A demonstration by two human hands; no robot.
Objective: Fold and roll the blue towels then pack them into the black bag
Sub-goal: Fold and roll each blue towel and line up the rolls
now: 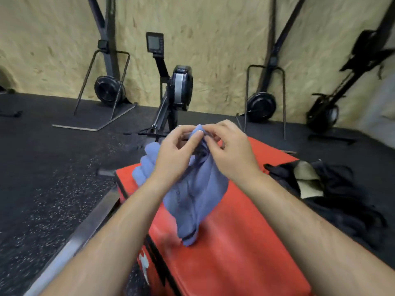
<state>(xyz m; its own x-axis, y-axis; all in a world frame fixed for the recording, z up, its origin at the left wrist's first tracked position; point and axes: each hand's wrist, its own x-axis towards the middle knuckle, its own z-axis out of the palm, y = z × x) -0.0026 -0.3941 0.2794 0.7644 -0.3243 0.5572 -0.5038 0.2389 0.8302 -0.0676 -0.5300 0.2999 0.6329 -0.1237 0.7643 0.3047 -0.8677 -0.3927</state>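
Hanging from the left hand [173, 154] and the right hand [230, 154], a blue towel [196, 195] is held above the middle of the red box [245, 242]. Its upper edge is pinched by both hands, set close together at equal reach, and its long axis runs downward to the box top. Rolled blue towels [145, 165] are seen at the far left corner. The black bag [342, 189] lies on the floor off the right edge, nearer the right hand. Spreading the edge is judged the step in hand.

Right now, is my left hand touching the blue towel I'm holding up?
Touching. The head view shows the left hand pinching the top corner of the blue towel between thumb and fingertips.
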